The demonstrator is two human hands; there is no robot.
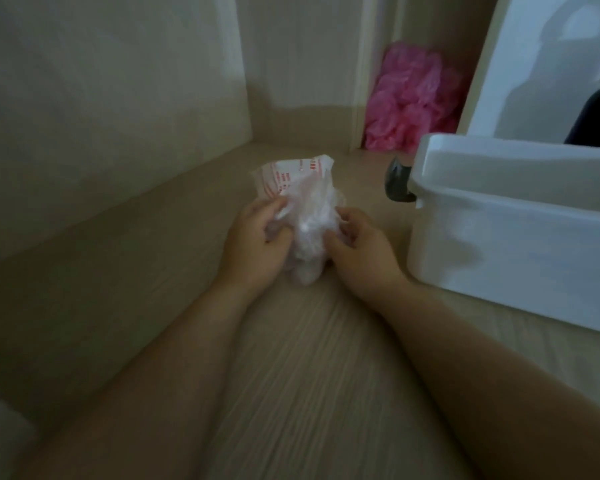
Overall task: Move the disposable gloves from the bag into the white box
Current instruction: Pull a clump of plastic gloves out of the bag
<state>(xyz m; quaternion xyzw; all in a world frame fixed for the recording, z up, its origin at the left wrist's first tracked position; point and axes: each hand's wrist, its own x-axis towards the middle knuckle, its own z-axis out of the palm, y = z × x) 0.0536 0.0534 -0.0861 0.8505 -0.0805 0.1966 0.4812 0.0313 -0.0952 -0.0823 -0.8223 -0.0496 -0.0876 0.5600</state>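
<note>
A crumpled wad of clear disposable gloves (307,233) sits on the pale wooden surface between my two hands. Behind it lies the flat bag (288,178), clear plastic with red print. My left hand (257,244) grips the wad's left side with curled fingers. On the right side, my right hand (357,251) pinches the same wad. The white box (513,230) stands to the right of my right hand, its opening turned away from the camera so its inside is hidden.
A heap of pink plastic (413,102) fills a nook at the back right. A dark knob (397,183) sticks out at the box's left end. A white panel (534,64) rises behind the box. Wooden walls (101,116) close off the left and back.
</note>
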